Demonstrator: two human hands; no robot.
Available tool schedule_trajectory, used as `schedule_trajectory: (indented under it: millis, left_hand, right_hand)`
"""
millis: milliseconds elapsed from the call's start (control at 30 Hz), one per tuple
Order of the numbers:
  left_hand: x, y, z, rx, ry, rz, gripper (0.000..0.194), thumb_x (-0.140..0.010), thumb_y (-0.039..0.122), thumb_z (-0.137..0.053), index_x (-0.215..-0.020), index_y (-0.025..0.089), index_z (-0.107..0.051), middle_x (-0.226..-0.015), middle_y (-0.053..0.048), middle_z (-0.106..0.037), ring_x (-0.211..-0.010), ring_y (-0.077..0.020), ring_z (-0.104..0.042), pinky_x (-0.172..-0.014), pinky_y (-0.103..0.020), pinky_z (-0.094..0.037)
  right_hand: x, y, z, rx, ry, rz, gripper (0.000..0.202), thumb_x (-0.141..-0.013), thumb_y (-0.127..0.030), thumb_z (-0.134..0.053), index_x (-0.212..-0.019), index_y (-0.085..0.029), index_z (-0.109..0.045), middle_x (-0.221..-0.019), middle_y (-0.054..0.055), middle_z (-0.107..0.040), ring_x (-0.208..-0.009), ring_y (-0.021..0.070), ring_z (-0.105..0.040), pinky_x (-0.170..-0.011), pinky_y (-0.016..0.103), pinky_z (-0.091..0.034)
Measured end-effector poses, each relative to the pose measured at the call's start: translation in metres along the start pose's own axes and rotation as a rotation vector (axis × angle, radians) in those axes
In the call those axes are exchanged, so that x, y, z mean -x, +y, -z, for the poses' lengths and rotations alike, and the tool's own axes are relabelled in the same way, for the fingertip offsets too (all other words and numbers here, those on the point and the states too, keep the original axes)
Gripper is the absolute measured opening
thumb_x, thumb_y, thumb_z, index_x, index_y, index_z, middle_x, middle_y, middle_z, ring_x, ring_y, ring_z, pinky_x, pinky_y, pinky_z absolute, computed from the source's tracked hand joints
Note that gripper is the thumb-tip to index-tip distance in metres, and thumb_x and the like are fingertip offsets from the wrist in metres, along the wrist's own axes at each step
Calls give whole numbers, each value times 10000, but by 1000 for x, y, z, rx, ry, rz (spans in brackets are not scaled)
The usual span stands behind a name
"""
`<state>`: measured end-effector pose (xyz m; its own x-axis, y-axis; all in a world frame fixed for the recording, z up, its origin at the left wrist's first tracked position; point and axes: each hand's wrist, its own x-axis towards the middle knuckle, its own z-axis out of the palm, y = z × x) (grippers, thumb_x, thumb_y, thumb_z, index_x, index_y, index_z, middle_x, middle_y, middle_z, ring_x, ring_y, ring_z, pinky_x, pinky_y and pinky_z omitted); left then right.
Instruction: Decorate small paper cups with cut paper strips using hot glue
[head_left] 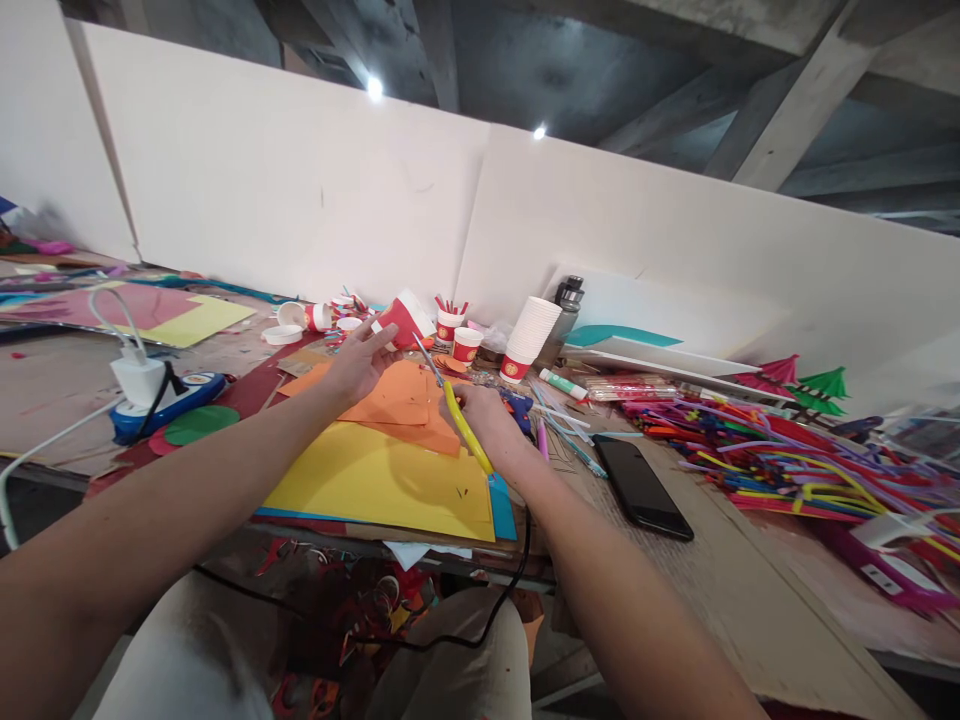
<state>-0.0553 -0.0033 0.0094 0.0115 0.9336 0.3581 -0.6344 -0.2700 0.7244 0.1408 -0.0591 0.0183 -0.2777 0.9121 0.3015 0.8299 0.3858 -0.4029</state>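
My left hand (pixel 363 358) is closed on a red and white paper cup (pixel 407 318), which is tilted above the orange sheets. Scissors with yellow handles (pixel 466 428) are in my right hand (pixel 487 418), their blade tips close to the cup's lower right side. Whether the blades touch the cup cannot be made out. Orange paper (pixel 397 392) lies beneath both hands, on top of a yellow sheet (pixel 375 485) with a blue sheet (pixel 505 508) under it.
Stacked paper cups (pixel 530 338) stand behind, beside a dark bottle (pixel 568 305). A black phone (pixel 642 487) lies right of my right hand, before a heap of pipe cleaners (pixel 780 460). At left sits a blue power strip (pixel 169 405) with a white charger.
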Motion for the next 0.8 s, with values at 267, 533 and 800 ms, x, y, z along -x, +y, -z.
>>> schedule_trajectory:
  millis: [267, 533, 800]
  left_hand:
    - [-4, 1, 5, 47, -13, -4, 437, -701, 209, -813, -1090, 235, -617, -842, 20, -704, -696, -96, -645, -672, -238, -530]
    - [-6, 3, 8, 29, -26, -29, 476, -704, 214, -812, -1134, 254, -613, -863, 19, -705, -711, -99, -641, -665, -233, -530]
    - [-4, 6, 5, -33, -11, -34, 423, -698, 186, -801, -1085, 236, -637, -875, 6, -699, -727, -106, -637, -661, -228, -521]
  right_hand:
    - [4, -2, -3, -7, 44, 5, 220, -838, -188, -505, -795, -149, -717, -742, 59, -710, -626, 130, -555, -601, 232, -350]
    - [9, -6, 2, -63, 22, 46, 206, -856, -267, -542, -873, -138, -702, -751, 51, -684, -637, 138, -546, -606, 243, -350]
    - [15, -6, 16, -146, -108, 20, 292, -914, -339, -537, -1130, -175, -644, -1036, 100, -712, -893, 195, -639, -765, 263, -440]
